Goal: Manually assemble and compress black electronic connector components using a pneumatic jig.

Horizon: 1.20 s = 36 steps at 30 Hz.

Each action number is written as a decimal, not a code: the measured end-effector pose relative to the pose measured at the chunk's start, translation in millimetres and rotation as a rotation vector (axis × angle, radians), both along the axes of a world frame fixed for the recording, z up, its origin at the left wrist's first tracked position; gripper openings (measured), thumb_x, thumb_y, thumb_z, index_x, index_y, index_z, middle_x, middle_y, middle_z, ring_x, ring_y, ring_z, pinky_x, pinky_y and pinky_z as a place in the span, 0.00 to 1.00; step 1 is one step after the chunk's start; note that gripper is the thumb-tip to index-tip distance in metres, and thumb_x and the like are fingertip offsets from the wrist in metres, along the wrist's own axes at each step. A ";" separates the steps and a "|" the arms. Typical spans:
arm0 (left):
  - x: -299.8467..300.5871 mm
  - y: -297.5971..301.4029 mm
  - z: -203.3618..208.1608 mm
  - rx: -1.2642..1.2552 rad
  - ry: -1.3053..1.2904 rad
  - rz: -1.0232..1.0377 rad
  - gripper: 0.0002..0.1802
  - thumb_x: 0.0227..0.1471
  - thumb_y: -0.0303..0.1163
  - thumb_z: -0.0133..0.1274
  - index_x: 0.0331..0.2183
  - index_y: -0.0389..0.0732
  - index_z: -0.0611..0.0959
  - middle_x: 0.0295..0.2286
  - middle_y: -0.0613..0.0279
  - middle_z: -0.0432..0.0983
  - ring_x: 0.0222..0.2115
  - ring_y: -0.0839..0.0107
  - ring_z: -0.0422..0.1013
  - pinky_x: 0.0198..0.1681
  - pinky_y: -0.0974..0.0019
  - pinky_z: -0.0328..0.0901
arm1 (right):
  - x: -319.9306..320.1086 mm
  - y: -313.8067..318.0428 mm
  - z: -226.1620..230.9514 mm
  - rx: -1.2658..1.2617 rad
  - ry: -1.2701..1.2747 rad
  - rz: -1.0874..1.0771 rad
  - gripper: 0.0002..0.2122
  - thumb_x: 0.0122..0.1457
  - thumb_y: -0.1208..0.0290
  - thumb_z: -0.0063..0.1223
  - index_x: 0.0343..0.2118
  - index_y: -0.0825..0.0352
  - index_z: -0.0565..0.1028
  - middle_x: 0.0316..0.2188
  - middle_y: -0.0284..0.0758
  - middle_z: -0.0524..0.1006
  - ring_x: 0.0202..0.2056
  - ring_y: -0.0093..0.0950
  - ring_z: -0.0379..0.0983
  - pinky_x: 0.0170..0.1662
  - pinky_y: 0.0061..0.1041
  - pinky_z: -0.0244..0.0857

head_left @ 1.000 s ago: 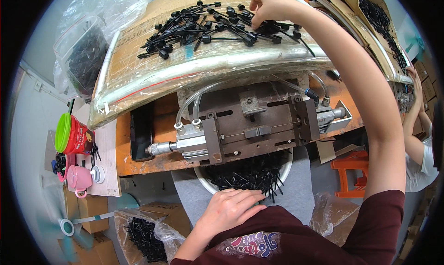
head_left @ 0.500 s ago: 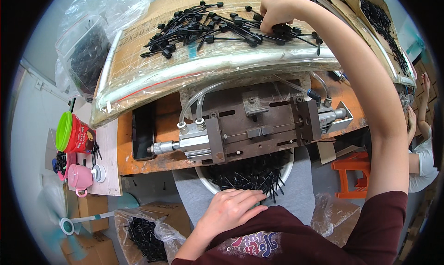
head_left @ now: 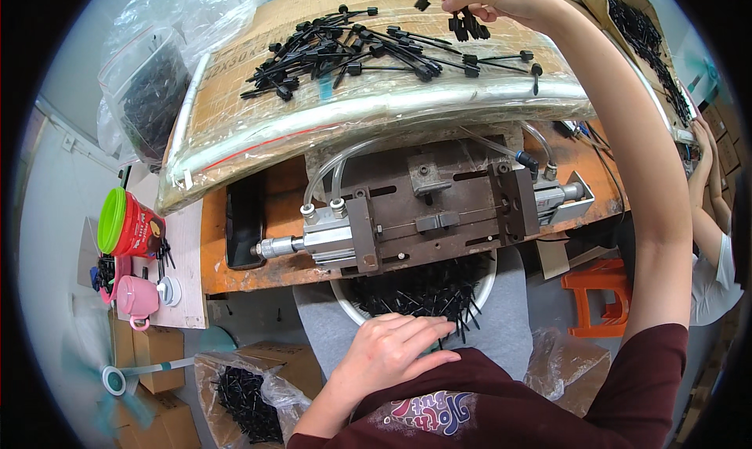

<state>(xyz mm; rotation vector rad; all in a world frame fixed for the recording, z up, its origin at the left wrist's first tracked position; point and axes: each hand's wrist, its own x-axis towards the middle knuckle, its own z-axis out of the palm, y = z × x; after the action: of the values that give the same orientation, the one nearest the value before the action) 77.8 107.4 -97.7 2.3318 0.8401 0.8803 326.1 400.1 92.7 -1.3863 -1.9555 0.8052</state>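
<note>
My right hand [head_left: 507,0] is raised above the far side of the plastic-wrapped cardboard surface [head_left: 235,73], closed around a bunch of black rods with knobbed ends [head_left: 468,26]. Below and left of it lies a loose pile of the same black knobbed rods [head_left: 337,50]. My left hand [head_left: 395,351] rests near my lap with its fingers stretched out, at the near edge of a white tub [head_left: 345,306] full of black rods [head_left: 415,288]. Between my hands sits a metal clamping fixture [head_left: 454,191] with air cylinders and clear hoses, a small grey block [head_left: 436,222] at its middle.
On the left stand a red tub with a green rim [head_left: 137,226], a pink mug [head_left: 137,299] and a turning fan [head_left: 114,381]. Bagged black parts [head_left: 249,402] fill a box below. An orange stool [head_left: 595,300] and another person's arm [head_left: 709,191] are on the right.
My right hand has lifted from the pile and moved away from me, carrying a bunch of black knobbed rods. My left hand has barely moved. At the right, the other person's arms have shifted.
</note>
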 end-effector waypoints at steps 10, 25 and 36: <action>2.3 12.1 33.8 0.085 -0.053 0.025 0.26 0.44 0.40 0.66 0.45 0.37 0.82 0.33 0.60 0.82 0.26 0.68 0.77 0.29 0.70 0.70 | 3.6 -11.5 -2.6 -0.045 0.348 0.025 0.11 0.54 0.78 0.62 0.39 0.74 0.74 0.26 0.33 0.76 0.21 0.17 0.67 0.24 0.16 0.60; 26.1 33.3 35.9 -0.085 -0.503 0.246 0.32 0.40 0.19 0.67 0.51 0.32 0.77 0.45 0.49 0.77 0.43 0.64 0.76 0.44 0.66 0.74 | -42.1 -226.6 -109.7 -0.508 1.058 0.059 0.07 0.58 0.72 0.59 0.34 0.70 0.75 0.25 0.32 0.77 0.16 0.14 0.66 0.19 0.14 0.59; 24.4 29.5 28.6 0.013 -0.480 0.258 0.24 0.38 0.18 0.66 0.43 0.33 0.83 0.39 0.50 0.81 0.39 0.60 0.78 0.41 0.64 0.73 | -34.7 -233.2 -133.0 -0.592 1.162 0.061 0.09 0.59 0.69 0.56 0.34 0.72 0.75 0.22 0.33 0.75 0.15 0.14 0.64 0.19 0.15 0.58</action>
<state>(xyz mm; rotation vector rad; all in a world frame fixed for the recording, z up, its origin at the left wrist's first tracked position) 102.2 136.9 -69.1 1.9178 0.9288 1.4802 291.4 166.9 -40.3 -0.7625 -0.8607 1.7897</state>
